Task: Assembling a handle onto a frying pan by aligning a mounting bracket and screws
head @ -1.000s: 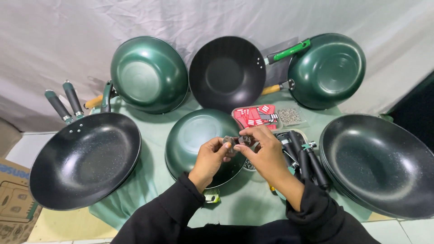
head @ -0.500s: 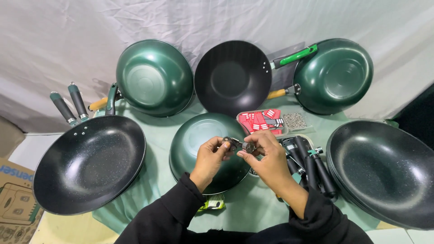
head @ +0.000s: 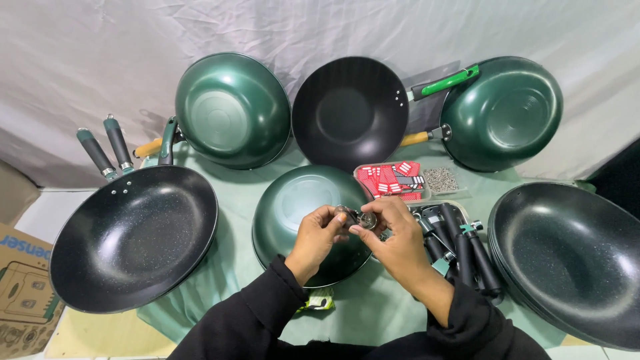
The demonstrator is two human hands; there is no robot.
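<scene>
So here's my bench right now: both hands are together over the upside-down dark green metal wok body (head: 303,223) sitting dead centre on the pale green cloth-covered table (head: 240,257). My left hand (head: 319,235) and right hand (head: 392,239) are both pinched narrow on a small round silvery metal fitting (head: 360,219), fingertips on its rim from both sides, held just above the wok's bottom at about its 3 o'clock edge. It's tiny, so I'd guess it weighs next to nothing, stiff and a bit slick, the kind of part that pops out of your fingers; gripping by the edge with thumb and forefinger feels like the safe way. Can't really make out exactly what kind of hardware it is, my fingers cover most of it. Around that: a big black speckled non-stick pan (head: 133,240) at 9 o'clock, another stack of black pans (head: 573,257) at 3 o'clock, a bundle of black handles with green ends (head: 457,250) just right of my right hand, and a clear tray of red packets (head: 390,180) with small silver screws (head: 441,179) at 1 o'clock. Three more woks lean on the white sheet at 12.
</scene>
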